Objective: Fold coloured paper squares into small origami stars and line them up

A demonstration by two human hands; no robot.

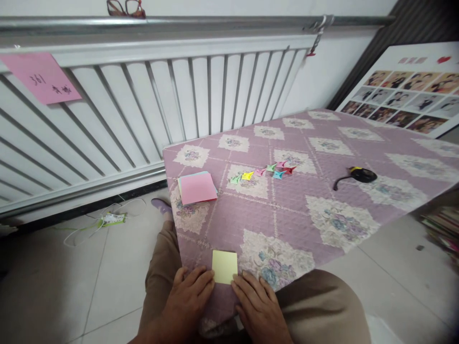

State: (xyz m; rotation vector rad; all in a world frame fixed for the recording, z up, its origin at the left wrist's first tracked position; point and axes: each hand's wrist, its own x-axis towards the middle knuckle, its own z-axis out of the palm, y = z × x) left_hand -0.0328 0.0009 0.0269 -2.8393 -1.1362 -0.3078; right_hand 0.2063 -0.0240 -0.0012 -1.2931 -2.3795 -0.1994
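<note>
A pale yellow square of paper (224, 267) lies flat near the table's close end, between my hands. My left hand (190, 297) rests on the cloth with fingers stretched out, its fingertips at the paper's lower left edge. From the other side, my right hand (257, 302) lies with fingers extended, fingertips at the lower right corner. Neither hand grasps anything. Farther up sits a small stack of coloured paper (197, 188), pink on top. Several small folded paper pieces (263, 172) in green, yellow, pink, blue and red form a cluster in the middle.
A flowered purple tablecloth (251, 210) covers the table. A black object with a strap (363, 175) lies toward the right. Behind is a white radiator (201, 95) with a pink note (41, 78); glasses (126, 8) rest above. A power strip (113, 219) with cables lies on the floor.
</note>
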